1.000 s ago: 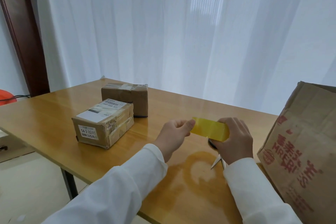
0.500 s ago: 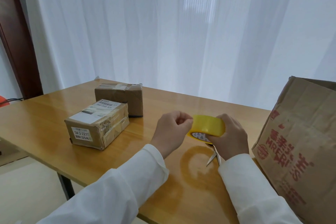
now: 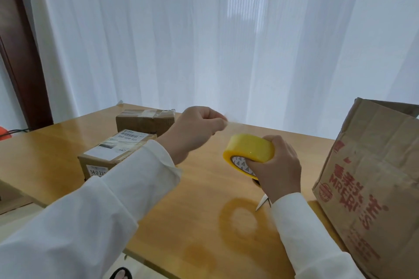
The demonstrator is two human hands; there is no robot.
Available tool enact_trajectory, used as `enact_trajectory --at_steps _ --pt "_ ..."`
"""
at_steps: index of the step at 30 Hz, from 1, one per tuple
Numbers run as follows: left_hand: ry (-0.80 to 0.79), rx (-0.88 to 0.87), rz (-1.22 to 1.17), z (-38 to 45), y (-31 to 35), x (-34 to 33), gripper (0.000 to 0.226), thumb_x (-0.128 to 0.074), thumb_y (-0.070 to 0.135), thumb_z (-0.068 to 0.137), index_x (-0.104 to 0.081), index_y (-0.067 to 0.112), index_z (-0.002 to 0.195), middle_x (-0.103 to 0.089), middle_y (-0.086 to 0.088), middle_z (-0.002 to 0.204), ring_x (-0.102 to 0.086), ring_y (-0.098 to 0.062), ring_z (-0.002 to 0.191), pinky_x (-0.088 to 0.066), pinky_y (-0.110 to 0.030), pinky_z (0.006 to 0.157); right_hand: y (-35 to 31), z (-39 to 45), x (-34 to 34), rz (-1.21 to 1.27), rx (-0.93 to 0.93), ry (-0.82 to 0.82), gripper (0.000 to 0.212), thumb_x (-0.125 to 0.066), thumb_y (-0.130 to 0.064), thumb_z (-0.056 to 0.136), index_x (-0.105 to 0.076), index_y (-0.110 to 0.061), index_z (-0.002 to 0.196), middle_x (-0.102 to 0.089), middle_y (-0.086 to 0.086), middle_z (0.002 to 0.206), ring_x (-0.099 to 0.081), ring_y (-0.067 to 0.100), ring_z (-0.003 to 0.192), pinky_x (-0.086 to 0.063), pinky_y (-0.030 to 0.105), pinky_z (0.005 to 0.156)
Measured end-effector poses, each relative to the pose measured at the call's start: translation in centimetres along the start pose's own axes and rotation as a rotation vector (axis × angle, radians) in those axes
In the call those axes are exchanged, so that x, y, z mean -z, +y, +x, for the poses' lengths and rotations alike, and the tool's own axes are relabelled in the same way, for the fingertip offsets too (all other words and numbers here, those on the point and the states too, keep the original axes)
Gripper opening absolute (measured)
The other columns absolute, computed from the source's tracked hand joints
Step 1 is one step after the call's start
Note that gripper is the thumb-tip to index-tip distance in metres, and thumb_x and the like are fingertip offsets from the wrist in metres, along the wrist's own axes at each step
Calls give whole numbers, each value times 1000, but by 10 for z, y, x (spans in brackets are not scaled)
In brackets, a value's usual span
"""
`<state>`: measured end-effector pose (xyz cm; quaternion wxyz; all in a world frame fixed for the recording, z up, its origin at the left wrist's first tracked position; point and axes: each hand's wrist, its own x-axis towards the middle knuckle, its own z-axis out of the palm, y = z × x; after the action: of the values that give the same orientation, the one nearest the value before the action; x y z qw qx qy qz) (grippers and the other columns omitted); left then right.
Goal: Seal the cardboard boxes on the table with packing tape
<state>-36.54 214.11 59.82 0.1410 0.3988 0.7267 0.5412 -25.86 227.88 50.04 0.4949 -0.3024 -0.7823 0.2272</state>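
Between the curled fingers of the right hand the yellow tape roll is sitting gripped above the table, while the left hand, up and left of it, is pinching the clear tape end, two small cardboard boxes lying beyond its wrist.

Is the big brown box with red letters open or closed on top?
Open. The big brown cardboard box with red letters has a flap standing up at its top edge; no tape shows there.
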Motion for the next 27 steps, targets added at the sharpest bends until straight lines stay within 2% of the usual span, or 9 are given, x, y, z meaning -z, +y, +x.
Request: enact_trajectory --at_steps 1,4,5,7,9,12,16,23,27 --pt "6 -7 29 2 -1 1 10 -61 20 90 -63 22 81 -59 3 81 -52 -8 73 -45 -20 70 -3 -1 0 18 -16 -11 50 -82 -24 65 -59 -20 110 -45 -13 89 -40 11 89 -45 33 78" --pt "18 -36 156 2 -3 2 10 -54 24 96 -58 24 87 -60 2 90 -51 -8 70 -41 -15 59 -7 -3 0 11 -16 -49 51 -81 -28 67 -57 -21 112 -47 -9 94 -40 11 91 -34 25 78" --pt "16 -36 185 2 -5 2 10 -51 25 97 -56 24 89 -60 2 95 -54 -9 74 -42 -16 61 -8 -4 1 1 -6 -54 51 -81 -28 68 -57 -21 112 -47 -9 95 -40 11 90 -32 24 77" --pt "-6 -1 162 2 -10 0 11 -46 27 99 -52 25 90 -59 -1 107 -62 -15 91 -49 -25 76 -9 -5 1 -13 10 -44 49 -80 -26 69 -58 -20 112 -47 -9 94 -39 11 90 -30 23 77" --pt "-21 58 80 0 -15 -5 13 -41 28 101 -49 24 91 -59 -2 113 -66 -17 95 -51 -36 90 -9 -5 1 -28 24 -32 48 -80 -24 68 -59 -19 111 -46 -10 93 -39 11 90 -31 24 77" --pt "-38 119 -45 -4 -21 -13 16 -33 27 104 -46 17 103 -70 -4 101 -68 -18 91 -51 -38 92 -8 -7 1 -64 46 -30 46 -82 -24 67 -61 -16 107 -46 -11 90 -46 18 92 -37 30 81" --pt "-74 50 -77 -11 -26 -23 21 -31 29 104 -44 13 99 -75 0 78 -71 -16 83 -48 -43 96 -3 -10 -3 -128 53 -52 49 -85 -30 64 -62 -14 104 -59 -1 93 -53 24 94 -43 39 85" --pt "8 -86 142 -17 -23 -22 12 -42 35 99 -40 28 90 -71 7 83 -68 -5 78 -54 -36 83 -2 -8 -3 -151 29 -62 49 -83 -30 67 -61 -16 108 -61 0 101 -51 23 97 -41 36 86" --pt "73 -92 131 -14 -26 -21 10 -47 31 98 -44 28 89 -70 9 80 -68 -5 73 -54 -36 81 -3 -9 -4 -174 43 -89 47 -81 -30 68 -60 -16 108 -61 0 100 -51 23 98 -41 36 88"
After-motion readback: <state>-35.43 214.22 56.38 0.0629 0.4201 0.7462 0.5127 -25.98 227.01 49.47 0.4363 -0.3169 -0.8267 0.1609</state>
